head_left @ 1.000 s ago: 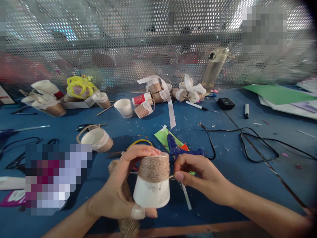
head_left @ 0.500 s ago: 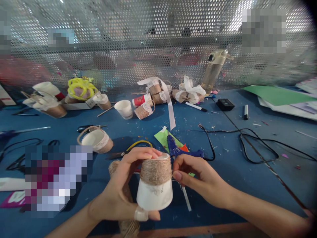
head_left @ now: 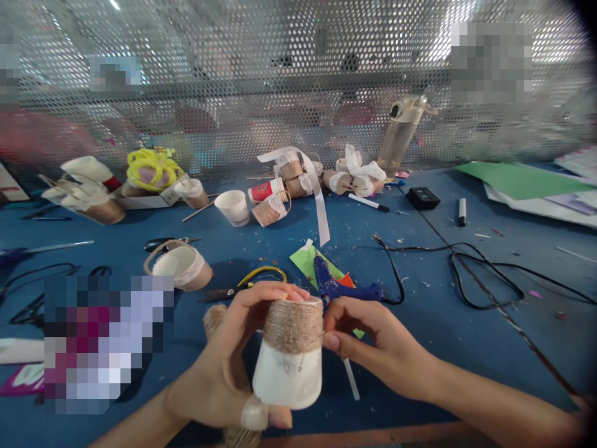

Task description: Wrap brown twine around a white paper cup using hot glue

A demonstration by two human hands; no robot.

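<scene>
Holding an upside-down paper cup (head_left: 288, 376) near the bottom of the head view, the left hand (head_left: 219, 367) curls partway open around it, fingers over the small base at twelve o'clock and taped thumb under the wide rim at six. Brown twine (head_left: 293, 326) wraps the cup's upper half in close rows; the lower half is bare white with faint marks. At three o'clock the right hand (head_left: 380, 348) has thumb and forefinger drawn together in a pinch at the wrapped side; whether a strand lies between the tips cannot be told.

Taking the held cup as the clock's centre, a blue glue gun (head_left: 347, 290) lies between one and two o'clock, partly over green paper (head_left: 305, 258), with a clear glue stick (head_left: 352, 379) near four. Scissors (head_left: 228, 292) with a yellow handle sit between ten and eleven, and a handled cup (head_left: 181, 267) with lace trim stands farther out at ten. A plain white cup (head_left: 233, 208) is at eleven, a white ribbon (head_left: 321, 211) just past twelve, and a bottle (head_left: 398, 140) at one.
</scene>
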